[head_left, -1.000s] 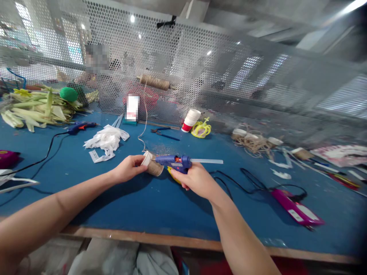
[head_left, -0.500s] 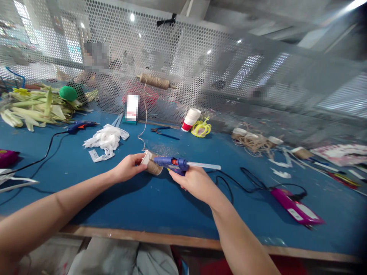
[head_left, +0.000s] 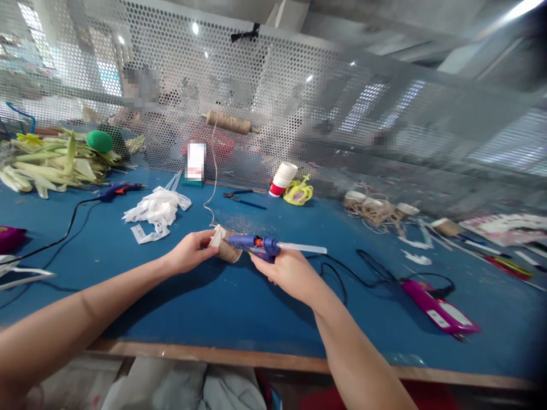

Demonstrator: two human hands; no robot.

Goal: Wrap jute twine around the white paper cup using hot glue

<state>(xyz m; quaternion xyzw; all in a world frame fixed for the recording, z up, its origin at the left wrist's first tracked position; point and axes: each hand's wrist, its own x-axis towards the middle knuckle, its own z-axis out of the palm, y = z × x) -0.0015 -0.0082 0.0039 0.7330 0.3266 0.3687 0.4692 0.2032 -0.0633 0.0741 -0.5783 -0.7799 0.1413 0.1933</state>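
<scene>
My left hand (head_left: 194, 250) grips a small paper cup (head_left: 217, 236) by its white end, tilted on its side just above the table. Brown twine is wrapped round much of the cup's wall. A loose strand of twine (head_left: 215, 165) runs from the cup up to a twine spool (head_left: 229, 122) on the mesh panel. In my right hand (head_left: 290, 273) is a blue hot glue gun (head_left: 258, 245), its front end close against the cup; whether the nozzle touches is hidden. A clear glue stick (head_left: 303, 247) sticks out of the gun's rear.
On the blue table (head_left: 205, 313) lie crumpled white strips (head_left: 158, 210), pliers (head_left: 245, 199) and a second glue gun (head_left: 119, 191). Stacked cups (head_left: 283, 177) stand beside a yellow crown-shaped piece (head_left: 298, 192). A purple power strip (head_left: 440, 307) with a black cable sits right. Corn husks (head_left: 51, 162) are piled left.
Both hands, the cup and the glue gun hold nearly the same position. The whole view has shifted very slightly.
</scene>
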